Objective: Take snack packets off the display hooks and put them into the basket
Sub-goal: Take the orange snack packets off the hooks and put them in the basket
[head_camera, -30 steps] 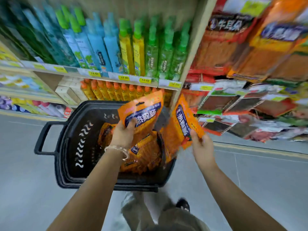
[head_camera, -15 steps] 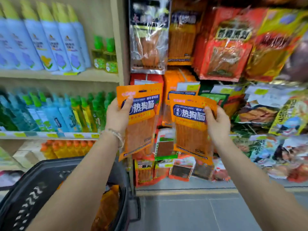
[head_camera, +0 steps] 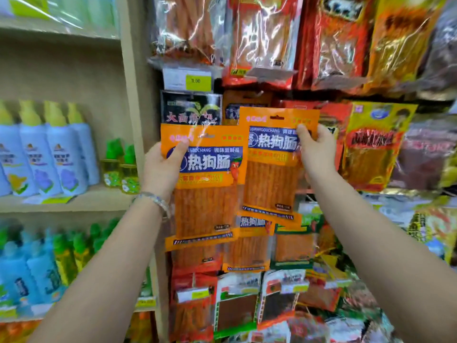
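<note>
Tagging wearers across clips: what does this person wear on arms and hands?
No sleeves in view, no gloves. A silvery bracelet circles the wrist of the left hand. The right hand and its wrist wear nothing visible.

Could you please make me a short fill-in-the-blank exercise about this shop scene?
1. The left hand grips the left packet, whose main colour is ____.
2. The right hand holds the right packet ____ than the left packet.
3. The hand wearing the bracelet is the ____ one.
4. The blue bottles stand on a ____.
Missing words: orange; higher; left; shelf.
</note>
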The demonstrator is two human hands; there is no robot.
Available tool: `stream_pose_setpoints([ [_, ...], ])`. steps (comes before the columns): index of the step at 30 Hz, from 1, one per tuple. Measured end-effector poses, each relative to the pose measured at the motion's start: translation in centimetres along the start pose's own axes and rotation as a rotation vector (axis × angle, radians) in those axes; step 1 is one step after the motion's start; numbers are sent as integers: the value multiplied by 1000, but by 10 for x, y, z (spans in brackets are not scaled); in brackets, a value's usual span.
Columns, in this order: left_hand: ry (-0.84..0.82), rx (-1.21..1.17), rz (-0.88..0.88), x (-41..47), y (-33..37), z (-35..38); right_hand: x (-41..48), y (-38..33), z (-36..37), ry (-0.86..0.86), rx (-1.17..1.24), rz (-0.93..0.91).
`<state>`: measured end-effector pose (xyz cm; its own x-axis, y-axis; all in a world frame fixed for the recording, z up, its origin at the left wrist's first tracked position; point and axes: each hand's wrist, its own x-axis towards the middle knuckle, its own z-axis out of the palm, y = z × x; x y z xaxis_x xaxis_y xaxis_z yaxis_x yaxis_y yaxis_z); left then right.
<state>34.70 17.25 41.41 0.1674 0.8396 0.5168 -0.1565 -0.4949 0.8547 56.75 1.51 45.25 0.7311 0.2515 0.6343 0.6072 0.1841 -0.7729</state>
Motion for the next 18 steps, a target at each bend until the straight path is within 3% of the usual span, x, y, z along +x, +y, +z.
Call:
stream_pose_setpoints([
  [9, -113, -93, 28, 45, 2, 31, 60, -2, 43, -51, 167, 65],
  [18, -151, -107, 54, 58, 0, 53, 86, 4, 53, -49, 132, 68],
])
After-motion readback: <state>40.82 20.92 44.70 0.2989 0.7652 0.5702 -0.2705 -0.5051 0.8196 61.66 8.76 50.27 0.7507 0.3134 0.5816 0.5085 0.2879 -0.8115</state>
